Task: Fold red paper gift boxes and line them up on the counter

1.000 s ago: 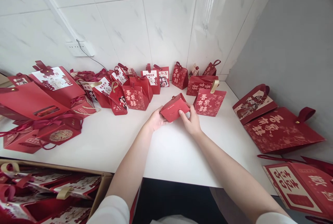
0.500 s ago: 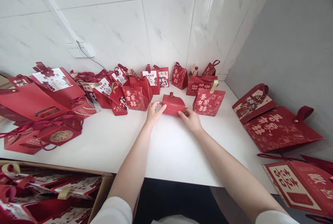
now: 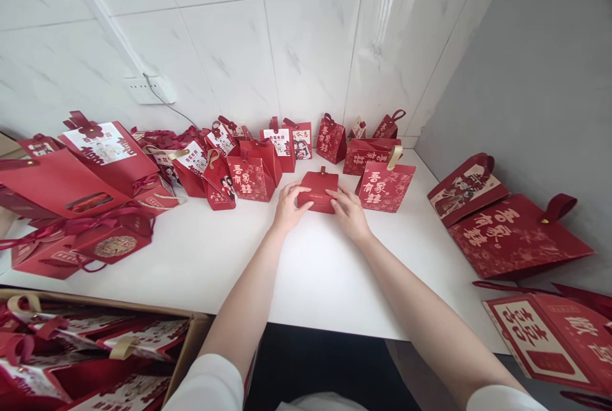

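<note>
A small red gift box (image 3: 319,192) with a loop at its top stands on the white table (image 3: 315,277), its plain side with small lettering facing me. My left hand (image 3: 289,207) grips its left side, thumb at the lower front corner and fingers along the edge. On the opposite side my right hand (image 3: 350,212) holds it, thumb and fingers at the right edge. Just right of that hand stands a patterned red gift box (image 3: 386,187) with a pale loop. Another patterned gift box (image 3: 250,179) stands to the left of my left hand.
Several red boxes line the tiled wall (image 3: 315,60). Larger red boxes (image 3: 105,150) crowd the left, and more (image 3: 516,236) lean by the grey panel (image 3: 516,79) at right. A cardboard carton (image 3: 194,341) full of red boxes sits front left. A wall socket (image 3: 149,90) has a cable.
The small gift box has turned to face me more squarely and stands straighter. Both hands have shifted slightly with it, fingers closer along its sides.
</note>
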`<state>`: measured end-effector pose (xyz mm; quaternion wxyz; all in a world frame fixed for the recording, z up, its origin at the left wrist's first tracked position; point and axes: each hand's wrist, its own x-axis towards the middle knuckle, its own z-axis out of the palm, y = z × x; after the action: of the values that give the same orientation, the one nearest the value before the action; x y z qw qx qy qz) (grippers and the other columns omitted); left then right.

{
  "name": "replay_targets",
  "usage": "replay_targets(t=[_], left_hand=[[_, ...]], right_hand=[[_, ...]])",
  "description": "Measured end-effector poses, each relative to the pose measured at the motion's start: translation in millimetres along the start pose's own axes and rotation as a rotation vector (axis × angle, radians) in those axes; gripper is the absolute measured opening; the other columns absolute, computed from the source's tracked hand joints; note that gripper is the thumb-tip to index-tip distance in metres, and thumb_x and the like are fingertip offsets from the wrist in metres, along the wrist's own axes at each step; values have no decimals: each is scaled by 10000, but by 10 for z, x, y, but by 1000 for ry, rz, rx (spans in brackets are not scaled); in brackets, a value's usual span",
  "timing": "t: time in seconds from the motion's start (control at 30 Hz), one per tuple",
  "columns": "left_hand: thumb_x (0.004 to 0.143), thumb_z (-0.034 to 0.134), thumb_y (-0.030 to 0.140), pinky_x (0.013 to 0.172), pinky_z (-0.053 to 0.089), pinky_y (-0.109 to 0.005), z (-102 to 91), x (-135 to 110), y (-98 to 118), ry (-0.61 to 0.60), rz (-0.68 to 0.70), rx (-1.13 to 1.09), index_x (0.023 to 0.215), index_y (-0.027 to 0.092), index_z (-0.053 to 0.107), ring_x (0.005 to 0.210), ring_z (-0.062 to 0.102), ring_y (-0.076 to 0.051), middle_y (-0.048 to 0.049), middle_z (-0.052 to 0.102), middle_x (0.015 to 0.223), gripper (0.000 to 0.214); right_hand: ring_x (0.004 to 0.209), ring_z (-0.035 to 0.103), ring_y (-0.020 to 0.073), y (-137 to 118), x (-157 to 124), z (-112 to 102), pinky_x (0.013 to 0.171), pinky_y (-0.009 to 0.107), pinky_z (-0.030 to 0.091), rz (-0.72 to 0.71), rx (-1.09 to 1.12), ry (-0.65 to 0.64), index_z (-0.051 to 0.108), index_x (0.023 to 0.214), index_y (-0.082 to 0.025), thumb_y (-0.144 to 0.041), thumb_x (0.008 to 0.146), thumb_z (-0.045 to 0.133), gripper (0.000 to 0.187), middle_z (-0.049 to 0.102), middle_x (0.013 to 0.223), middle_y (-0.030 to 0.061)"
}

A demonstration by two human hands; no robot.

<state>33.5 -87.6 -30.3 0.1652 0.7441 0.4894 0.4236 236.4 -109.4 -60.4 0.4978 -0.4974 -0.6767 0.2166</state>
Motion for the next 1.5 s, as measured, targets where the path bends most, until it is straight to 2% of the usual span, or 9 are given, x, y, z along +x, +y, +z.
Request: replay_targets(t=[0.4, 0.53, 0.7, 0.93, 1.07, 1.17, 1.3, 1.4, 1.5], left_hand=[[844, 612, 342, 964, 449, -362, 82, 18, -78, 17, -103, -250, 1021, 243, 670, 1284, 433, -234, -107, 485, 1292, 210], [727, 741, 318, 1004, 430, -380, 87, -15, -6, 10, -145, -298, 999, 238, 663, 1292, 435, -258, -95, 499, 1315, 294], [602, 822, 272, 948, 468, -394, 130, -31, 45, -22, -348, -458, 1038, 245, 623, 1070, 593, -250, -59, 635, 1121, 480], [672, 775, 405, 773, 518, -319, 57, 3, 8, 36, -410, -487, 1031, 234, 606, 824, 652, -179, -50, 673, 992, 433], [723, 697, 536, 590, 509, -311, 13, -13, 0, -183, -514, -483, 950, 216, 612, 586, 630, -165, -44, 681, 808, 401], [736, 677, 530, 563, 462, -302, 30, -41, 8, -336, -437, -314, 752, 199, 647, 475, 547, -142, -14, 616, 619, 333], [737, 694, 361, 716, 482, -322, 92, -68, 72, -213, -279, -162, 815, 235, 631, 667, 598, -170, -13, 649, 796, 162], [742, 686, 284, 854, 489, -348, 125, -81, 160, -95, -203, -210, 1028, 255, 556, 1005, 608, -212, -53, 622, 1108, 315], [794, 652, 323, 883, 496, -351, 121, -94, 250, -131, -174, -296, 1142, 251, 496, 1095, 586, -220, -82, 608, 1166, 388]], right_hand=[[1236, 510, 202, 85, 42, 50, 1086, 417, 356, 54, 250, -81, 598, 1240, -277, -426, 961, 377, 385, 588, 1307, 44], [1196, 535, 216, 77, 20, 60, 1016, 415, 428, 76, 249, -100, 568, 1249, -276, -418, 908, 484, 379, 572, 1315, 54], [1168, 551, 225, 75, -1, 67, 986, 432, 460, 70, 198, -126, 541, 1269, -282, -369, 883, 520, 396, 550, 1326, 68], [1327, 442, 255, -136, -71, 0, 1076, 471, 406, -30, 235, -56, 265, 1477, -285, -415, 885, 562, 675, 409, 1483, 99], [1425, 301, 248, -372, -125, -52, 1129, 465, 353, -138, 226, 56, 306, 1445, -279, -407, 910, 522, 591, 289, 1545, 97], [1463, 204, 261, -442, -139, -51, 1134, 485, 343, -124, 209, 155, 335, 1418, -295, -427, 902, 522, 565, 165, 1585, 82], [1448, 245, 268, -333, -109, 7, 1101, 493, 386, -71, 290, 135, 266, 1459, -297, -451, 888, 537, 650, 193, 1579, 96], [1371, 394, 265, -183, -79, 70, 1034, 466, 456, 28, 366, 69, 189, 1496, -273, -459, 881, 543, 734, 277, 1552, 122], [1192, 570, 259, -67, -61, 108, 988, 462, 475, 145, 324, 14, 302, 1460, -245, -459, 875, 537, 666, 500, 1408, 122]])
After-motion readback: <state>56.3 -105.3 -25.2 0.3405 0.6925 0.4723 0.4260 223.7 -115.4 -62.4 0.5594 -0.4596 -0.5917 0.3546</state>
